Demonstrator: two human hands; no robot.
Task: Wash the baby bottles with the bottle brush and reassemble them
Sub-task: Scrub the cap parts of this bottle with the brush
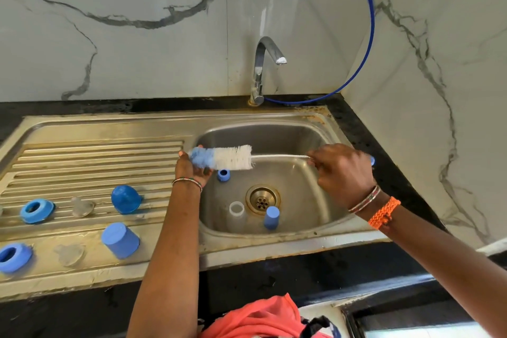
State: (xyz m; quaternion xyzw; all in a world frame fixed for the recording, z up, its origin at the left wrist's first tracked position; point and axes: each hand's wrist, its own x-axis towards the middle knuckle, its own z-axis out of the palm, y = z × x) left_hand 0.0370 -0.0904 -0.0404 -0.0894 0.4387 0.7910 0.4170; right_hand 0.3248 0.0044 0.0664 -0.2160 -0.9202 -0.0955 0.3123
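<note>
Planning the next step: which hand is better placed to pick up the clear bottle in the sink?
Probably left. The left hand only pinches the bottle brush at its tip, nearer the clear bottle; the right hand grips the brush handle.

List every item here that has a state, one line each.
Tap: off, no water running.
Brush: held level over the sink basin.
Left hand: holding the brush's blue tip.
Right hand: gripping the brush handle.
Clear bottle: in the basin, uncapped.
Blue cap: upside down on the drainboard.
</note>
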